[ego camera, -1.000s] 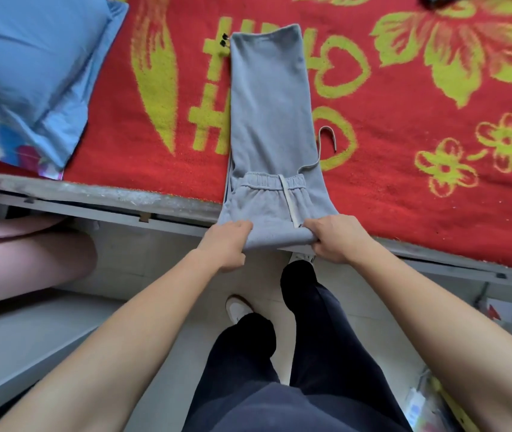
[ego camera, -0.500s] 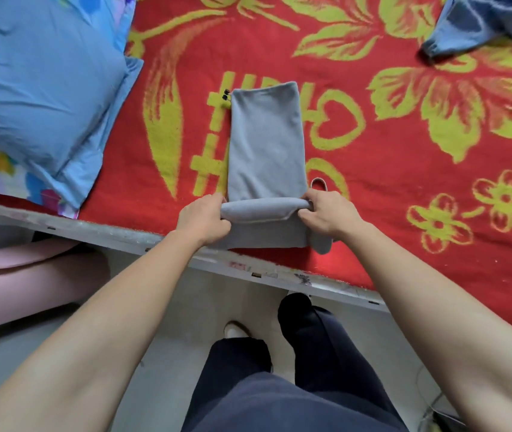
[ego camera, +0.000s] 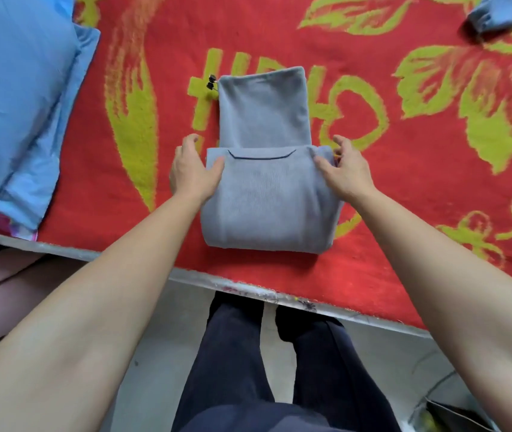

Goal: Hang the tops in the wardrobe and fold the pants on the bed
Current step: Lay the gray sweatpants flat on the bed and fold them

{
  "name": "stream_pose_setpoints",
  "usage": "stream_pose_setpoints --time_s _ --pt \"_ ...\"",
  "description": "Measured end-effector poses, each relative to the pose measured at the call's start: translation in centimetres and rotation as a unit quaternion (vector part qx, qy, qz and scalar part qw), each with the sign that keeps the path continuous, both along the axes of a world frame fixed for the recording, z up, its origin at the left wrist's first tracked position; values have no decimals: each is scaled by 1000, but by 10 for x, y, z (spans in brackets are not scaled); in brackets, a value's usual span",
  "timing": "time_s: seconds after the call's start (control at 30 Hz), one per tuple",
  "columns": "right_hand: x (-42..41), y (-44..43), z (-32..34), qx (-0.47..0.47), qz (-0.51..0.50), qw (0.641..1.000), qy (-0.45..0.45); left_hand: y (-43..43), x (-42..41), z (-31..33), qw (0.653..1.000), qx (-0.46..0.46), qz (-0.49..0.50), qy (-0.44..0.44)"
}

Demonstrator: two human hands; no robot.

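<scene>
Grey pants (ego camera: 267,198) on red blanket (ego camera: 404,182), just beyond bed rail (ego camera: 61,252). Long axis runs straight away from rail.
Near part doubled into thick pad. Leg section (ego camera: 262,113) sticks out past it, farther from rail.
Your left hand (ego camera: 190,173) at pad's far left corner: fingers straight, thumb resting on top.
Your right hand (ego camera: 346,173) at far right corner: thumb on cloth, fingers loosely curved. Pinching or not, cannot tell.
Both hands equally near. Next fold probably runs along that axis.
Count: one pants, one pillow (ego camera: 14,88) beyond rail's left end, one blue garment (ego camera: 507,10) well beyond rail.

Bright, even, diffuse light. Faint shadow under pants (ego camera: 267,198) between left grip (ego camera: 192,171) and right grip (ego camera: 346,173). Frame edges bow; slight softness.
</scene>
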State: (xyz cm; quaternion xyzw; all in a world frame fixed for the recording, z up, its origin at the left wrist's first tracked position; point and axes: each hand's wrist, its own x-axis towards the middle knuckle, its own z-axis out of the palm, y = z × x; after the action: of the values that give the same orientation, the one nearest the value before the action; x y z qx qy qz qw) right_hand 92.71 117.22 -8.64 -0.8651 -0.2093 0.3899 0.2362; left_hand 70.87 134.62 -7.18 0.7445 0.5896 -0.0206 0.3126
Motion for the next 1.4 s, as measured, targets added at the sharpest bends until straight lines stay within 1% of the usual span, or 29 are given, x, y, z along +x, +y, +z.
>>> stream_pose_setpoints --time_s 0.1,0.17,0.2,0.23,0.3,0.37,0.47,0.53,0.6,0.63,0.67,0.7,0.73,0.77,0.83,0.9,1.0,1.07,1.1,1.2,1.27,1.33,1.4 --pt "-3 -4 -33 -79 3 997 2 4 -2 -39 995 -92 -22 32" --pt "-17 -11 -49 -82 -2 997 1 0 -8 -59 991 -129 -28 14" --pt "-24 -14 -55 -78 -15 997 0 -2 -10 -68 990 -141 -9 2" --pt "-30 -16 -61 -73 -42 996 4 -5 -12 -74 988 -153 19 -11" --pt "-41 -15 -68 -61 -126 990 33 -10 -14 -84 984 -167 62 -27" --pt "-51 -13 -73 -52 -177 982 36 -12 -16 -88 986 -147 70 -25" --pt "-59 -10 -72 -28 -182 983 -9 -16 -17 -87 990 -105 83 -47" --pt "-56 -8 -73 -22 -172 985 -2 -17 -16 -87 990 -93 89 -56" --pt "-49 -5 -75 -41 -158 986 25 -14 -13 -88 990 -111 84 -30" --pt "-45 -3 -75 -46 -146 988 26 -12 -11 -88 991 -110 71 2" --pt "-44 -2 -74 -41 -130 991 13 -10 -8 -87 994 -86 53 37" --pt "-44 1 -71 -26 -113 993 -12 -9 -7 -84 997 -42 33 60" --pt "-46 3 -66 -1 -99 994 -48 -10 -6 -79 998 7 20 60" --pt "-47 6 -61 29 -91 992 -86 -10 -4 -73 998 48 18 42" --pt "-47 15 -50 85 -92 982 -143 -7 0 -62 995 88 40 -14" --pt "-40 29 -40 126 -101 973 -168 5 7 -56 989 100 79 -74" --pt "-22 56 -33 177 -115 961 -178 30 24 -52 975 114 111 -157" --pt "-8 72 -37 184 -123 960 -173 48 35 -57 972 86 114 -186" --pt "-2 79 -42 164 -119 965 -167 57 40 -63 976 56 113 -177" --pt "9 82 -60 42 -98 987 -117 73 45 -81 986 -58 132 -86" --pt "2 74 -66 -18 -105 989 -104 70 42 -90 984 -109 136 -45" --pt "-19 61 -67 -30 -120 982 -144 58 36 -95 973 -166 145 -71" --pt "-47 47 -65 -48 -178 971 -154 48 32 -99 953 -209 185 -117"
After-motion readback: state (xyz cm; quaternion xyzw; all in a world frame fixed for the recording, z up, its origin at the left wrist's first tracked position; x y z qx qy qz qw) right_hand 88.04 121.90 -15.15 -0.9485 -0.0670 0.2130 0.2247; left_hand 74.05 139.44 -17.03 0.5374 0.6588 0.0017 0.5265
